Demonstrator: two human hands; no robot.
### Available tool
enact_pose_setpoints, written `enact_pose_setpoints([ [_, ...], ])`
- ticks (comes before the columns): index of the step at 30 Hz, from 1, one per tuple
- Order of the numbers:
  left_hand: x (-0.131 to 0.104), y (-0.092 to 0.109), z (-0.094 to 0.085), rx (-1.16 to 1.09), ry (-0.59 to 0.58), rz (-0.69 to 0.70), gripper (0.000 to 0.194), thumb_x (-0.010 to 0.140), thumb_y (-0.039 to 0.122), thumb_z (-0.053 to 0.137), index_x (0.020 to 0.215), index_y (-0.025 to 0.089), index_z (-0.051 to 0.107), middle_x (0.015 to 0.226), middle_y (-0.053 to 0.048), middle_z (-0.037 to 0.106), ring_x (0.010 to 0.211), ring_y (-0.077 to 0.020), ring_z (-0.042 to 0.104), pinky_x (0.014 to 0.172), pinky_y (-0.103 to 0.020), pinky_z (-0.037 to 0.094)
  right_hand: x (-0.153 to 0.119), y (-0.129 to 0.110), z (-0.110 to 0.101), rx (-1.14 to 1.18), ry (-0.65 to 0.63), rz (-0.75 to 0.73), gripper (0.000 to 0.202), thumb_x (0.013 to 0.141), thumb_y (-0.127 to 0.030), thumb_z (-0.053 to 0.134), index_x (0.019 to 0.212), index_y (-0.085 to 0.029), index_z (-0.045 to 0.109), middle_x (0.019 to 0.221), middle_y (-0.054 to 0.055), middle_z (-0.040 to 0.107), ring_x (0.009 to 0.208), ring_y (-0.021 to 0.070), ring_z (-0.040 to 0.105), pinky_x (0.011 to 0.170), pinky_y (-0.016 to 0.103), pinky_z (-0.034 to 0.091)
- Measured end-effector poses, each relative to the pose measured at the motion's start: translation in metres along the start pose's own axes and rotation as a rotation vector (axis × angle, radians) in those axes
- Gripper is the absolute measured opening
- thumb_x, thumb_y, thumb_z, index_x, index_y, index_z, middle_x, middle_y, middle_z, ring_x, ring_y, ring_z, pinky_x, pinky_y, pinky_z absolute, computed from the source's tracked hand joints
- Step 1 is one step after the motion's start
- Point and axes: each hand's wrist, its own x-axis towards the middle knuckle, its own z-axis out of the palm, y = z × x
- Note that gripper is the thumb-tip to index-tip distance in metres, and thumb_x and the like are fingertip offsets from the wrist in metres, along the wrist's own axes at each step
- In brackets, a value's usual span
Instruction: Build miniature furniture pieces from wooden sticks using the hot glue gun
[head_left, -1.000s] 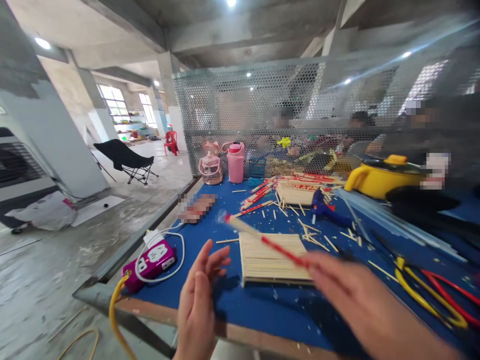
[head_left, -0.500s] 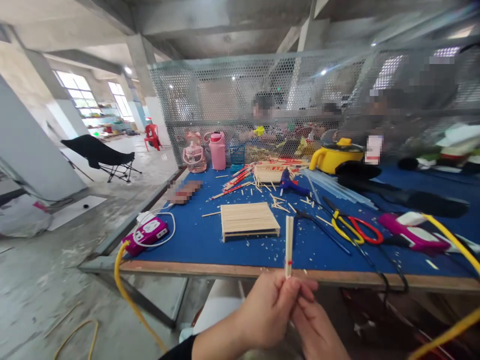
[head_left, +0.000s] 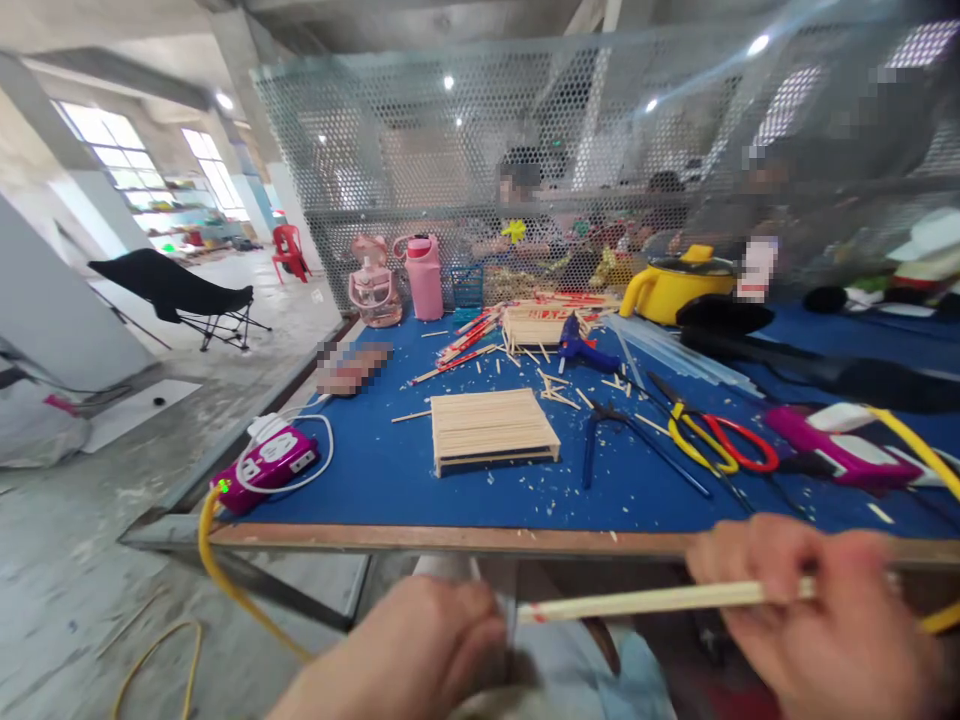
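Observation:
Pale wooden chopsticks (head_left: 645,602) with a red mark near one end lie level in front of the table edge. My right hand (head_left: 817,610) is closed around their right part. Near their red-marked end is my left hand (head_left: 442,640), fingers curled together; what they pinch, if anything, is hidden. On the blue tabletop (head_left: 375,500) beyond my hands sits a small platform of glued wooden sticks (head_left: 491,425). To its right lie blue-handled pliers (head_left: 600,430) and scissors with yellow and red handles (head_left: 720,445). Behind them rests a blue glue gun (head_left: 585,350).
Red-wrapped chopsticks (head_left: 469,340) and a second stick platform (head_left: 540,328) lie further back, with clear glue sticks (head_left: 682,350) and a yellow pot (head_left: 679,290). Purple power strips (head_left: 274,465) lie at both sides. A perforated screen (head_left: 420,150) stands behind; people sit beyond it.
My hands have moved apart, the right one rightward with the chopsticks. The chopsticks have turned from upright to level. The view has shifted slightly.

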Motion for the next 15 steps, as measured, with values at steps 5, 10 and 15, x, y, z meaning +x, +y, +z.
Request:
enact_pose_setpoints([
  [5, 0.031, -0.031, -0.079, 0.342, 0.369, -0.123, 0.041, 0.091, 0.042, 0.032, 0.101, 0.02, 0.065, 0.092, -0.004, 0.069, 0.082, -0.0199, 0.062, 0.073, -0.026, 0.047, 0.061, -0.009, -0.018, 0.063, 0.185, -0.118, 0.053, 0.081, -0.064, 0.044, 0.05, -0.021, 0.046, 0.043, -0.002, 0.034, 0.039, 0.0105, 0.034, 0.037, 0.024, 0.029],
  [10, 0.15, -0.056, -0.108, 0.673, 0.501, -0.052, 0.042, 0.09, 0.027, 0.03, 0.114, 0.011, 0.06, 0.109, -0.014, 0.065, 0.104, -0.0263, 0.057, 0.093, -0.037, 0.042, 0.109, 0.009, 0.002, -0.085, 0.014, -0.053, 0.025, 0.081, -0.043, 0.058, 0.068, -0.021, 0.056, 0.06, -0.002, 0.053, 0.052, 0.0107, 0.05, 0.043, 0.022, 0.039],
  [15, 0.224, -0.071, -0.093, 0.7, 0.572, 0.001, 0.041, 0.084, 0.027, 0.046, 0.117, 0.007, 0.059, 0.117, -0.022, 0.059, 0.113, -0.0326, 0.051, 0.096, -0.047, 0.037, 0.161, 0.026, 0.025, -0.173, -0.169, 0.051, 0.018, 0.081, -0.038, 0.058, 0.077, -0.021, 0.055, 0.07, -0.003, 0.055, 0.058, 0.0092, 0.055, 0.048, 0.02, 0.044],
])
